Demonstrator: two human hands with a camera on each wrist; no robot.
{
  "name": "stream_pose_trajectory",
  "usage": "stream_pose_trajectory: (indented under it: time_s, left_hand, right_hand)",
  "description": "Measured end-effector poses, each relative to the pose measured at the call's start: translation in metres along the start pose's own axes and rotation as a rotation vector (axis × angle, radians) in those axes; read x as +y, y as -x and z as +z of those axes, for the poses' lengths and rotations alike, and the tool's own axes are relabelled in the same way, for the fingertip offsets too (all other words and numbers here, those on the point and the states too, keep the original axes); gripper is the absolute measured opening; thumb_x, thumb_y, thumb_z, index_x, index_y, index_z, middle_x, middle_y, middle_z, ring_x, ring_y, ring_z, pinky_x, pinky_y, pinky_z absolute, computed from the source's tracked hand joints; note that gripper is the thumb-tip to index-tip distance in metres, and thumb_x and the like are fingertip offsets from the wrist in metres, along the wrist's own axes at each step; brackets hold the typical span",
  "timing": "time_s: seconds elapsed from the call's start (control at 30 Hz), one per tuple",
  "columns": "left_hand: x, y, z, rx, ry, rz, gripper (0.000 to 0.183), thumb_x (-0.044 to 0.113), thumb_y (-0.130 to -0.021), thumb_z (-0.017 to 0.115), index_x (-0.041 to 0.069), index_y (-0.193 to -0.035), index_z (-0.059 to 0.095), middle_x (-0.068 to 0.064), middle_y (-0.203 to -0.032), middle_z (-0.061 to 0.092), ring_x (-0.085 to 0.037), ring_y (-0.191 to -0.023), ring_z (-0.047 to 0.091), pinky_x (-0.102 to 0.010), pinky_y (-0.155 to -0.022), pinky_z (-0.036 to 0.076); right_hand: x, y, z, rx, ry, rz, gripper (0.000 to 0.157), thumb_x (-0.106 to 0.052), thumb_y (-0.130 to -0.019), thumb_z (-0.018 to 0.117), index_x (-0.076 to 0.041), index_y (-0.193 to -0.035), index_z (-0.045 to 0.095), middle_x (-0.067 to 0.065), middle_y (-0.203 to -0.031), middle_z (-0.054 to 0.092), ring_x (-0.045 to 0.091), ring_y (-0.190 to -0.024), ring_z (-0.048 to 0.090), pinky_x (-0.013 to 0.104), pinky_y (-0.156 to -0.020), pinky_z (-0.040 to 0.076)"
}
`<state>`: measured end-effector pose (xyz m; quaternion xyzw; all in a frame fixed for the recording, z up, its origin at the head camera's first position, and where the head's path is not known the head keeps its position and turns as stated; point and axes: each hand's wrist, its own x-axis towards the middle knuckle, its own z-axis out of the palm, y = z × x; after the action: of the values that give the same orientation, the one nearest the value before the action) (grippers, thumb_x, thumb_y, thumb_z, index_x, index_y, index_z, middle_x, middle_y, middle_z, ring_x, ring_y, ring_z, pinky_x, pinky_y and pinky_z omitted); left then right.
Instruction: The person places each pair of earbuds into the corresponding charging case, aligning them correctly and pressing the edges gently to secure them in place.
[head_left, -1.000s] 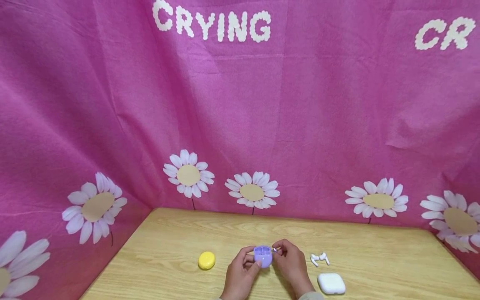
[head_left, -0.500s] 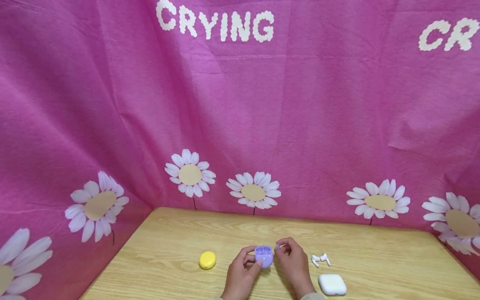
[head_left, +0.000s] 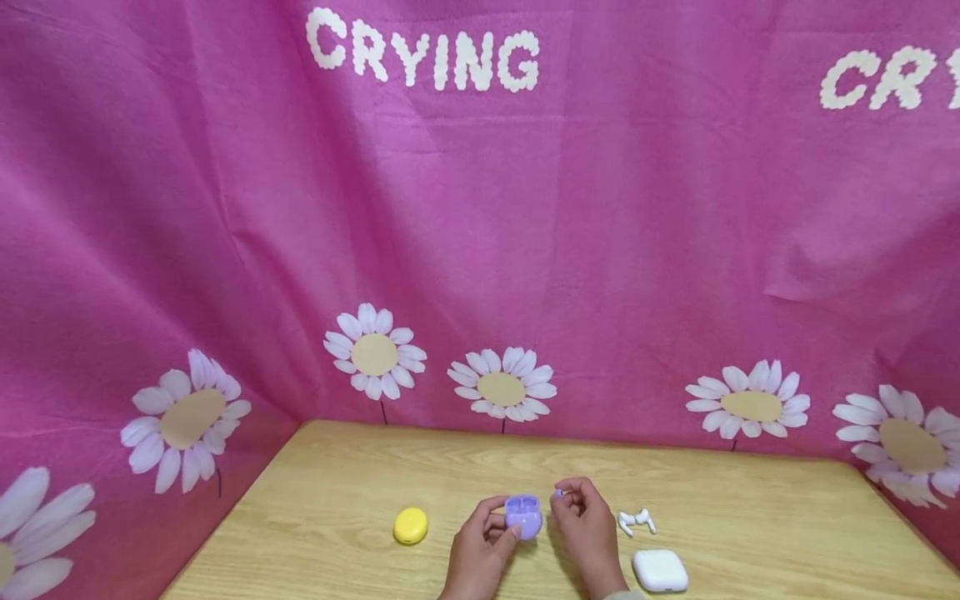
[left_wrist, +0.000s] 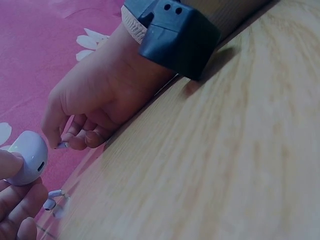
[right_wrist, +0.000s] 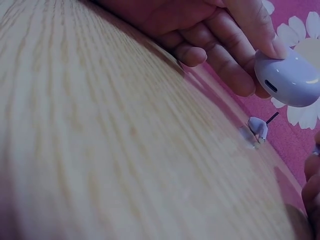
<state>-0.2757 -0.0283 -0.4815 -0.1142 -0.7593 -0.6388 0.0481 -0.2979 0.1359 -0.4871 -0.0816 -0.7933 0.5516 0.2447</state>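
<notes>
A lilac earbud charging case [head_left: 524,518] stands with its lid up, held between the thumb and fingers of my left hand [head_left: 478,552]. Its upper part shows two dark wells. Just to the right, my right hand [head_left: 588,529] pinches a small lilac earbud [head_left: 558,494] between thumb and forefinger, apart from the case. In the left wrist view the case [left_wrist: 31,159] shows its underside with a dark port, and the right hand [left_wrist: 95,95] is beyond it. Another earbud [right_wrist: 258,127] lies on the table below the case in the right wrist view.
A yellow round case [head_left: 410,526] sits left of the hands on the wooden table [head_left: 337,475]. To the right lie two white earbuds [head_left: 636,522], with a closed white case [head_left: 660,571] nearer me. A pink flowered cloth [head_left: 600,250] hangs behind and along the left.
My right hand has drawn slightly right, away from the lilac case, with the earbud still pinched. The left hand keeps its grip on the case. The head view has shifted a little.
</notes>
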Motion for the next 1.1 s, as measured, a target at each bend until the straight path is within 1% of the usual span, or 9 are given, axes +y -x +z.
stream_pose_trajectory:
  time_s: [0.1, 0.2, 0.33, 0.4, 0.53, 0.63, 0.73, 0.9, 1.1]
  left_hand:
    - [0.000, 0.001, 0.001, -0.002, -0.003, -0.003, 0.041, 0.015, -0.085, 0.071, 0.009, -0.124, 0.059, 0.003, -0.085, 0.070, -0.006, -0.077, 0.062, -0.021, -0.070, 0.047]
    - [0.001, 0.000, 0.002, 0.000, -0.009, 0.015, 0.040, 0.014, -0.085, 0.071, 0.009, -0.123, 0.059, 0.003, -0.085, 0.070, -0.006, -0.077, 0.062, -0.021, -0.071, 0.047]
    - [0.004, -0.002, 0.003, 0.000, -0.015, 0.047, 0.038, 0.012, -0.085, 0.070, 0.008, -0.122, 0.059, 0.002, -0.086, 0.070, -0.007, -0.078, 0.062, -0.021, -0.072, 0.047]
    - [0.006, -0.004, 0.004, 0.003, -0.019, 0.056, 0.038, 0.011, -0.086, 0.070, 0.007, -0.121, 0.059, 0.001, -0.086, 0.070, -0.007, -0.077, 0.063, -0.021, -0.072, 0.048]
    - [0.007, -0.006, 0.004, 0.009, -0.022, 0.059, 0.036, 0.011, -0.086, 0.069, 0.006, -0.121, 0.059, 0.000, -0.087, 0.070, -0.008, -0.078, 0.063, -0.021, -0.072, 0.049]
    - [0.007, -0.006, 0.004, 0.005, -0.018, 0.053, 0.037, 0.011, -0.086, 0.069, 0.006, -0.122, 0.059, 0.000, -0.088, 0.070, -0.008, -0.079, 0.064, -0.021, -0.073, 0.050]
    - [0.006, -0.006, 0.003, 0.002, -0.019, 0.045, 0.038, 0.012, -0.086, 0.069, 0.007, -0.122, 0.059, 0.001, -0.088, 0.070, -0.008, -0.080, 0.064, -0.021, -0.073, 0.049]
    - [0.005, -0.002, -0.001, 0.015, -0.036, 0.047, 0.038, 0.010, -0.084, 0.071, 0.008, -0.121, 0.060, 0.001, -0.087, 0.070, -0.007, -0.077, 0.062, -0.021, -0.072, 0.048]
    - [0.002, 0.002, -0.001, -0.003, -0.032, 0.019, 0.042, 0.011, -0.083, 0.073, 0.010, -0.123, 0.060, 0.003, -0.086, 0.070, -0.006, -0.077, 0.061, -0.020, -0.070, 0.047]
  right_hand:
    - [-0.001, 0.001, -0.001, 0.000, -0.019, 0.005, 0.013, -0.005, -0.081, 0.066, -0.008, -0.094, 0.066, -0.002, -0.070, 0.054, 0.005, -0.063, 0.047, 0.020, -0.059, 0.039]
    - [-0.002, -0.001, -0.003, -0.003, -0.035, 0.011, 0.014, -0.006, -0.082, 0.066, -0.008, -0.095, 0.066, -0.001, -0.072, 0.056, 0.006, -0.064, 0.048, 0.020, -0.060, 0.040]
    - [-0.005, -0.005, -0.005, -0.016, -0.093, 0.020, 0.015, -0.004, -0.083, 0.066, -0.006, -0.098, 0.066, 0.002, -0.075, 0.059, 0.006, -0.064, 0.051, 0.020, -0.060, 0.044]
    - [-0.006, -0.006, -0.006, -0.022, -0.135, 0.023, 0.016, -0.003, -0.084, 0.066, -0.004, -0.100, 0.065, 0.004, -0.076, 0.060, 0.006, -0.063, 0.053, 0.020, -0.059, 0.046]
    - [-0.008, -0.009, -0.006, -0.028, -0.262, 0.047, 0.019, -0.001, -0.086, 0.066, 0.001, -0.105, 0.064, 0.003, -0.076, 0.060, 0.007, -0.062, 0.054, 0.021, -0.056, 0.048]
    - [-0.010, -0.010, -0.006, -0.049, -0.350, 0.086, 0.022, -0.002, -0.087, 0.066, 0.003, -0.108, 0.062, 0.001, -0.074, 0.059, 0.009, -0.060, 0.055, 0.022, -0.053, 0.047]
    - [-0.011, -0.009, -0.005, -0.079, -0.401, 0.116, 0.025, -0.004, -0.088, 0.066, 0.004, -0.111, 0.060, 0.000, -0.072, 0.059, 0.012, -0.059, 0.055, 0.023, -0.050, 0.046]
    - [-0.013, -0.004, -0.003, -0.102, -0.441, 0.169, 0.028, -0.008, -0.087, 0.068, 0.005, -0.111, 0.060, 0.001, -0.072, 0.060, 0.013, -0.060, 0.057, 0.024, -0.052, 0.046]
    - [-0.011, 0.004, -0.006, -0.071, -0.446, 0.216, 0.029, -0.008, -0.086, 0.069, 0.004, -0.111, 0.061, 0.002, -0.074, 0.061, 0.013, -0.062, 0.058, 0.024, -0.055, 0.048]
